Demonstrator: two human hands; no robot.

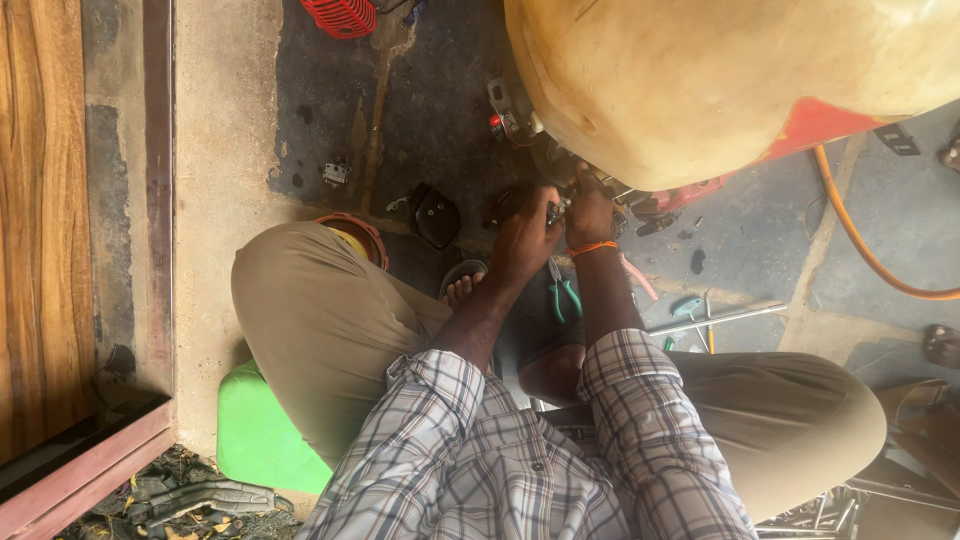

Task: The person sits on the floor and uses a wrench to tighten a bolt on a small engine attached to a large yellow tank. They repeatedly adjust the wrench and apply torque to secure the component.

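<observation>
Concrete floor [230, 130], stained dark near centre — carries green-handled pliers [563, 296], a black cover piece [437, 216], an orange hose [860, 240], a metal rod [720, 318], a small bracket [335, 173] — green stool [258, 435] at lower left.

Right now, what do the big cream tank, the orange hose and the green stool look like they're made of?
Cream tank: probably moulded plastic, a smooth, faintly glossy, grimy shell. Orange hose: likely rubber or soft plastic, since it curves freely across the floor. Green stool: plastic by its look, uniform bright colour with a rounded edge.
</observation>
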